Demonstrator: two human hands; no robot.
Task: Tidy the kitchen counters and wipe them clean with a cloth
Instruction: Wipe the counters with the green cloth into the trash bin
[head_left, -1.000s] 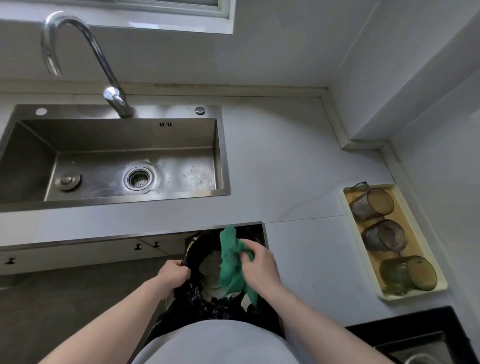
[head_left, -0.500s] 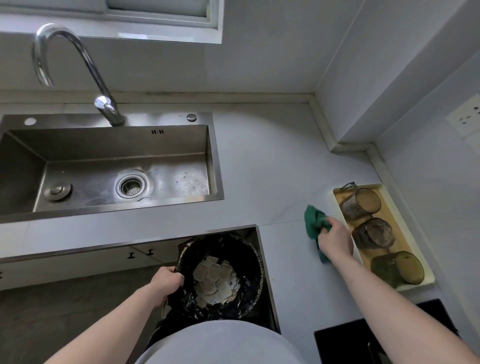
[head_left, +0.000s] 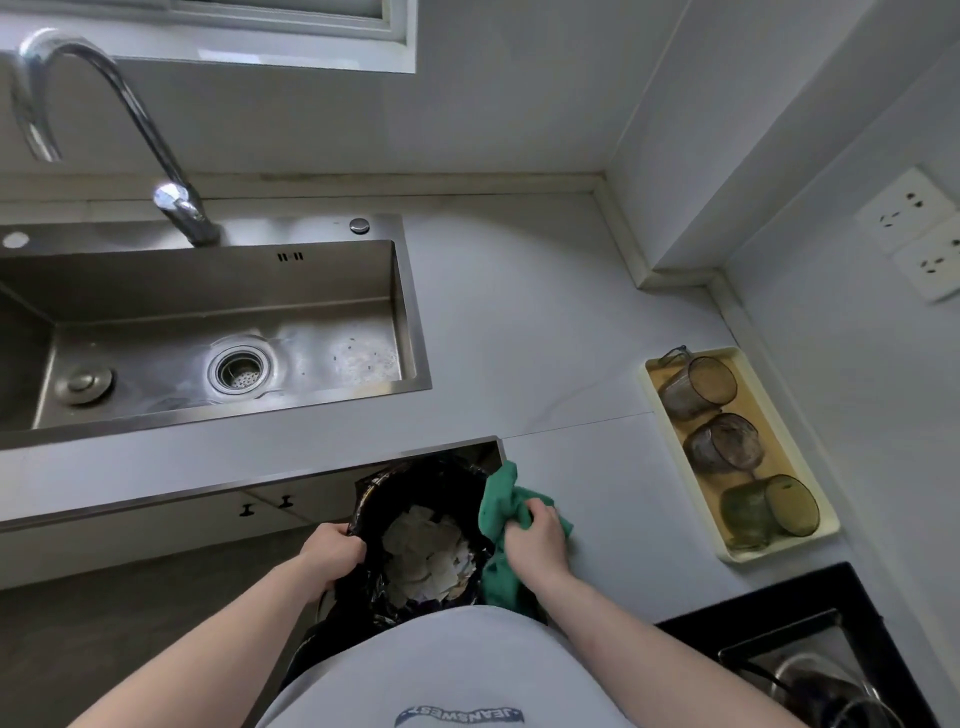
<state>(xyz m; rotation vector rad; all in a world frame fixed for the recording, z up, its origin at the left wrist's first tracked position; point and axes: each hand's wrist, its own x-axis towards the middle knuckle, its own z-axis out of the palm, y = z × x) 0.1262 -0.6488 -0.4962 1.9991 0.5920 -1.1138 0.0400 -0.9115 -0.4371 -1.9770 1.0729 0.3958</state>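
The right hand has swept the bunched green cloth, gripped in curled fingers, back from beside the cup tray at 3 o'clock to the counter edge, touching the black-lined bin whose rim the left hand grips, suggesting crumbs are being wiped into it.

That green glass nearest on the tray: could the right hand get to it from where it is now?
Probably yes. The right hand grips the green cloth at the counter edge, and only bare counter lies between it and the green glass on the tray; it would need to free its fingers first.
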